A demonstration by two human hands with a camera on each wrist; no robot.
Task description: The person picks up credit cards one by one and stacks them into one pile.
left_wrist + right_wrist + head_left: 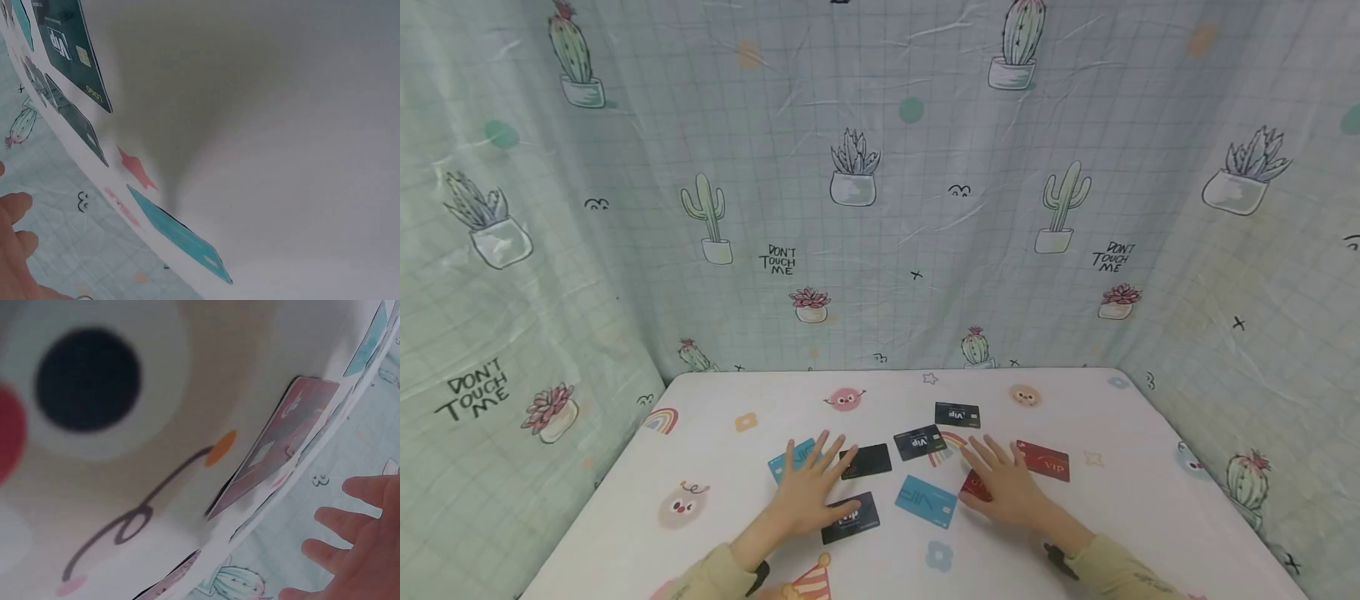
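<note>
My left hand is spread over the left part of the table, fingers apart and nothing gripped. Its fingertips overlap a blue card and the edge of a black card; the thumb lies over a dark Vip card. On the right, my right hand is also spread with straight fingers, partly hiding a red card. Another red VIP card lies just beyond its index side. Between the hands sits a blue card. In the right wrist view a red card lies flat.
Two dark Vip cards, a nearer one and a farther one, lie beyond the hands. The white table carries printed cartoon figures. A cactus-print curtain hangs behind and along both sides.
</note>
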